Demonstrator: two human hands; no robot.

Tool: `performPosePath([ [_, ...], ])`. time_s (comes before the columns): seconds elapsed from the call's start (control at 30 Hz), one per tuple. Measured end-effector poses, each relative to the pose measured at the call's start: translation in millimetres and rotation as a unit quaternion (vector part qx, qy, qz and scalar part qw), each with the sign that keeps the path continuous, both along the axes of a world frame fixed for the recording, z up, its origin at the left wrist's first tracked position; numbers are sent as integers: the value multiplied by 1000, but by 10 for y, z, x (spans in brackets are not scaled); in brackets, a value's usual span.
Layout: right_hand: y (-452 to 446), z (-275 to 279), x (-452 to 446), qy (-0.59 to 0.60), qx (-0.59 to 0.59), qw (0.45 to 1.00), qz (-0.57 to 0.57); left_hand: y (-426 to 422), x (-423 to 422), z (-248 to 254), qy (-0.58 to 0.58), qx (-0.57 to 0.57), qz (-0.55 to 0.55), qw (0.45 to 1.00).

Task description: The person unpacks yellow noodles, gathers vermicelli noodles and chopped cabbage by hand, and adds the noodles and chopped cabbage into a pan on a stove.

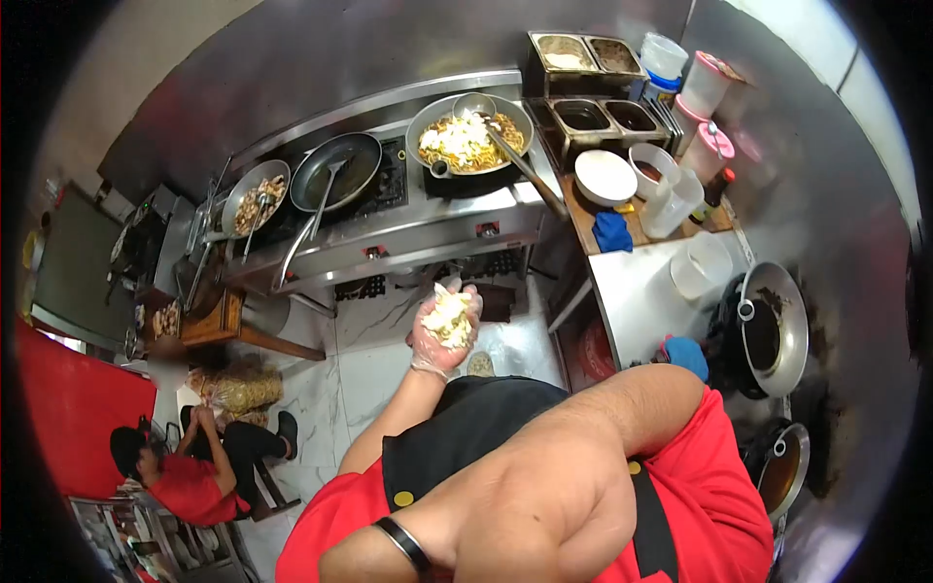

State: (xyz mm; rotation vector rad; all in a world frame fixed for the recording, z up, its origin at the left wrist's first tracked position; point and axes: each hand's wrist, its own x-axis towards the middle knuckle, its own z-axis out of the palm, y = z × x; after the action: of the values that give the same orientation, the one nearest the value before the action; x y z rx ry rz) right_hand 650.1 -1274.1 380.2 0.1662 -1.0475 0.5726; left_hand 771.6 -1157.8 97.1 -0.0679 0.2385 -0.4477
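Observation:
My left hand, in a clear plastic glove, is palm up in front of my apron, cupped round a heap of chopped cabbage. My bare right hand is raised very close to the camera, with a black band on one finger; its fingertips run out of view. Beyond my left hand, on the stove, stands a wok of noodles topped with pale pieces. A ladle rests in it.
A dark frying pan with a spatula and a pan of browned pieces are on the stove's left. At right are a white bowl, plastic jugs and hanging woks. A person sits at lower left.

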Motion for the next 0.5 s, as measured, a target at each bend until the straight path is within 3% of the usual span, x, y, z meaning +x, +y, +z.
performPosePath([
  [0.03,21,12,166,37,-29,999,5,78,232,70,-27,-25,-1,999],
  [0.13,116,18,790,-88,-67,994,10,277,955,212,-26,-29,8,999],
  [0.23,292,-26,1119,-43,-9,999,-29,391,1629,474,-41,-8,26,999],
  [0.33,260,-107,1682,-87,8,993,-82,411,2308,751,-104,39,70,991],
  [0.37,164,-191,2000,-150,-58,982,-96,405,2574,834,-131,47,83,987],
  [0.43,-176,-475,2323,-148,-253,944,-153,355,3128,885,-203,102,131,965],
  [0.47,-426,-661,2414,-81,-377,902,-192,312,3422,815,-247,148,166,943],
  [0.5,-574,-836,2623,-32,-396,885,-244,305,3754,631,-227,218,172,934],
])
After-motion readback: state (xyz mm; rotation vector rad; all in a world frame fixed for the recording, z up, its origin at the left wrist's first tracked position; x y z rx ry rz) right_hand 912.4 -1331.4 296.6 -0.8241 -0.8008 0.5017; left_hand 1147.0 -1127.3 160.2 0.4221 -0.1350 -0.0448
